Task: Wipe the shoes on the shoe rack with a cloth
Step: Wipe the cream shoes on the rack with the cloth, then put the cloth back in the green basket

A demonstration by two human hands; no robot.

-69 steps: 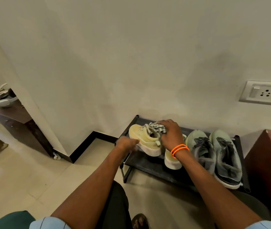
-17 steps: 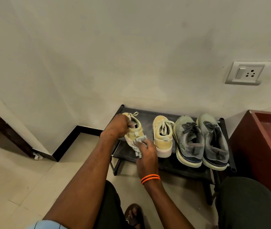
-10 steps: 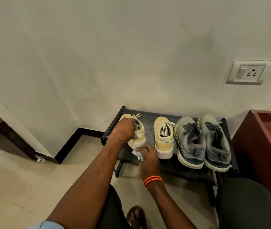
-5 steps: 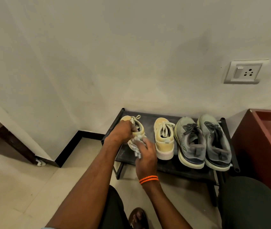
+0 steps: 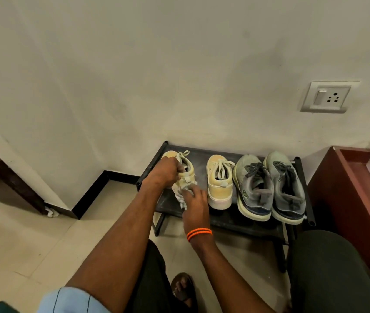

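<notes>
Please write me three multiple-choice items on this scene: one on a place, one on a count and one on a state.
1. Where does the grey pair stand on the shoe rack?
A. left end B. right end C. floor
2. How many shoes are on the rack?
A. two B. three C. four
3. What is the right hand doing?
A. hanging idle B. pressing the cloth to the left yellow shoe C. touching the socket

Key: 1 B, the grey pair stands at the right end. 2 C, two yellow, two grey. 3 B, while the left hand grips that shoe.
</notes>
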